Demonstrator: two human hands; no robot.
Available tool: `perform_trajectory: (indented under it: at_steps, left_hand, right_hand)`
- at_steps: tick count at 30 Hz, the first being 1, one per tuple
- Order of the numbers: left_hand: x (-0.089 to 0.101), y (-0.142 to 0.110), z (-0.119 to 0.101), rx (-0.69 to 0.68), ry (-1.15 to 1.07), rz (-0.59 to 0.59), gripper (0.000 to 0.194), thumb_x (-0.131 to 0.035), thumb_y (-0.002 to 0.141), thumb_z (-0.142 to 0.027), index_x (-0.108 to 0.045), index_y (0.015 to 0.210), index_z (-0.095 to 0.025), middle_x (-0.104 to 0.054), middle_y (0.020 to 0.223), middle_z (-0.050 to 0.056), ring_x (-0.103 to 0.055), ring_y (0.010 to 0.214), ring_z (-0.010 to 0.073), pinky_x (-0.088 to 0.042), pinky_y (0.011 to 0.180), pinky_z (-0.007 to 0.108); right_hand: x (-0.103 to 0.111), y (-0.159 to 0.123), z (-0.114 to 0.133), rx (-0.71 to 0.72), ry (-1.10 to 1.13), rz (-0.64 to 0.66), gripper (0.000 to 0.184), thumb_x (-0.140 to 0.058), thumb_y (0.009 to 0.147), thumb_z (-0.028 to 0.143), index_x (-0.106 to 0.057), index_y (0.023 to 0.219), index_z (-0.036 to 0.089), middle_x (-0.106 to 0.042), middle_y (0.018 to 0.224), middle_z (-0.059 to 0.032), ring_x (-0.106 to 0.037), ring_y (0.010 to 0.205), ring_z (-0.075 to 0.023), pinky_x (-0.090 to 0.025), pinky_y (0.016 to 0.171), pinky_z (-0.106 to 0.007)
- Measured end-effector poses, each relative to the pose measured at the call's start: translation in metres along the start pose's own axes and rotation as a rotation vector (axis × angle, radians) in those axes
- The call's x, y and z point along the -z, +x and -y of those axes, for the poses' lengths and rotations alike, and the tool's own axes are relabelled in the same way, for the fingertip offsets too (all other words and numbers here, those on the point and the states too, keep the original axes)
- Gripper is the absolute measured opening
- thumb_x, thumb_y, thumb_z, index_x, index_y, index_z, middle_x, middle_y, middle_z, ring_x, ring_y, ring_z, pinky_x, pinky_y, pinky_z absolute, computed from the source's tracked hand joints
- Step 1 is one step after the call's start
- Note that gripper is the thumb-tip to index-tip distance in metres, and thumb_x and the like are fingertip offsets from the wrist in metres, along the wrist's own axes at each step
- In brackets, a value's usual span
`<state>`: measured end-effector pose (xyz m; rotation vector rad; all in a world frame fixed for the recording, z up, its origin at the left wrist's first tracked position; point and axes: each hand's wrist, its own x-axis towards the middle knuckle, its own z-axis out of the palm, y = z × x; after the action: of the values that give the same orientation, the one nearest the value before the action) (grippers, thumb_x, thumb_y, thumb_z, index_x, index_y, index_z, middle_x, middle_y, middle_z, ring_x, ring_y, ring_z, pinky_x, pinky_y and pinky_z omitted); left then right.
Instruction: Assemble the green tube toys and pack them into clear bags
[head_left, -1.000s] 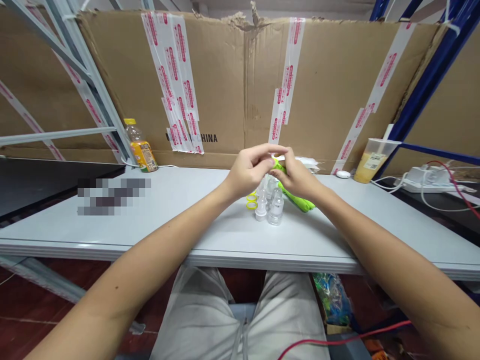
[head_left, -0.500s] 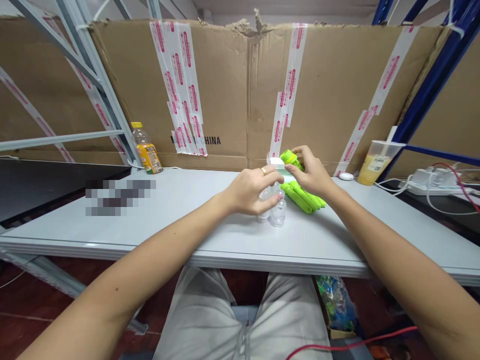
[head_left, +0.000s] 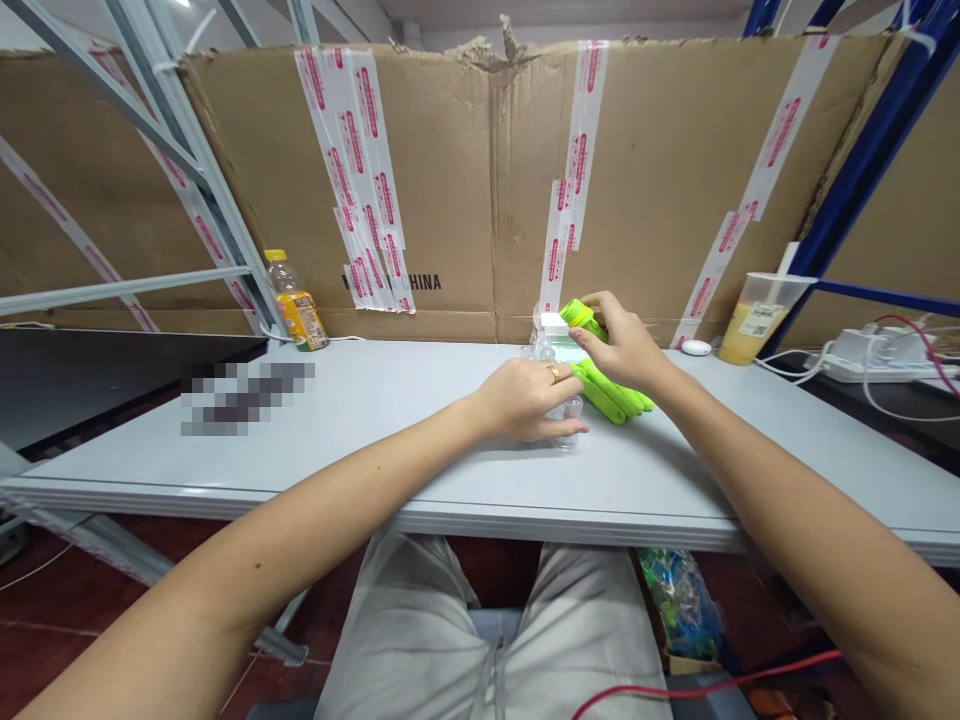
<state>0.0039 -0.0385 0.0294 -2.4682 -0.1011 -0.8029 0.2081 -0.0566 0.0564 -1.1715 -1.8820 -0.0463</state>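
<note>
My left hand (head_left: 529, 398) has its fingers and thumb curved around small clear plastic bottles (head_left: 568, 412) standing on the table; the fingers partly hide them. Between the thumb and fingers of my right hand (head_left: 621, 342) is a bright green round piece with a ribbed, ring-like end (head_left: 581, 314). Several long green pieces (head_left: 611, 392) lie side by side just below that hand. A small white box-like item (head_left: 553, 325) sits left of the green round piece, among more clear plastic partly hidden behind my left hand.
A juice bottle with a yellow cap (head_left: 300, 308) stands at the back left. Toward the back right are a cup of yellow drink (head_left: 759, 315), a white oval object (head_left: 696, 348) and a power strip with cables (head_left: 870, 357). Taped cardboard (head_left: 450, 180) walls off the table's (head_left: 375, 420) rear.
My left hand has moved slightly right and down onto the clear bottles, its fingers closing in. My right hand stays nearly still at the green round piece.
</note>
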Motion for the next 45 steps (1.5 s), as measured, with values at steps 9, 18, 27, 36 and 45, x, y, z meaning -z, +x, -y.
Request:
perform_trajectory:
  at_steps: [9, 18, 27, 36, 45]
  left_hand:
    - [0.005, 0.000, -0.009, 0.128, 0.053, 0.052, 0.025, -0.056, 0.086, -0.041, -0.061, 0.087, -0.017, -0.065, 0.083, 0.005, -0.060, 0.067, 0.0172, -0.033, 0.054, 0.031]
    - [0.004, 0.000, -0.007, 0.158, 0.036, -0.181, 0.029, -0.054, 0.085, -0.044, -0.057, 0.091, -0.017, -0.060, 0.081, 0.005, -0.058, 0.070, 0.0185, -0.040, 0.058, 0.031]
    - [0.006, 0.000, 0.020, 0.636, -0.498, -0.459, 0.035, -0.062, 0.090, -0.035, -0.053, 0.120, -0.019, -0.058, 0.110, 0.008, -0.060, 0.082, 0.0135, -0.052, 0.074, 0.029]
    - [0.010, 0.008, 0.014, 0.624, -0.876, -0.416, 0.032, -0.064, 0.091, -0.041, -0.063, 0.113, -0.017, -0.067, 0.104, 0.008, -0.064, 0.089, 0.0156, -0.053, 0.078, 0.028]
    - [0.006, 0.007, 0.015, 0.616, -0.950, -0.449, 0.034, -0.065, 0.090, -0.045, -0.061, 0.108, -0.016, -0.069, 0.103, 0.008, -0.066, 0.091, 0.0170, -0.053, 0.081, 0.030]
  right_hand:
    - [-0.003, 0.001, -0.004, 0.025, -0.017, 0.003, 0.035, -0.056, 0.089, 0.042, -0.050, 0.115, 0.019, -0.071, 0.095, -0.0090, -0.062, 0.076, -0.0239, -0.043, 0.068, -0.035]
    - [-0.003, -0.001, -0.006, 0.082, -0.085, 0.043, 0.037, -0.054, 0.091, 0.041, -0.050, 0.121, 0.019, -0.070, 0.087, -0.0071, -0.061, 0.070, -0.0231, -0.042, 0.066, -0.033]
    - [-0.002, -0.005, 0.011, 0.314, -0.323, 0.077, 0.039, -0.053, 0.093, 0.039, -0.050, 0.125, 0.018, -0.070, 0.087, -0.0077, -0.062, 0.070, -0.0240, -0.036, 0.061, -0.030]
    - [-0.002, -0.008, 0.020, 0.323, -0.335, 0.037, 0.035, -0.049, 0.093, 0.038, -0.055, 0.120, 0.016, -0.069, 0.082, -0.0069, -0.061, 0.068, -0.0232, -0.035, 0.060, -0.030]
    - [-0.002, -0.008, 0.022, 0.328, -0.365, 0.011, 0.036, -0.052, 0.088, 0.039, -0.057, 0.116, 0.017, -0.069, 0.079, -0.0059, -0.060, 0.066, -0.0236, -0.034, 0.059, -0.031]
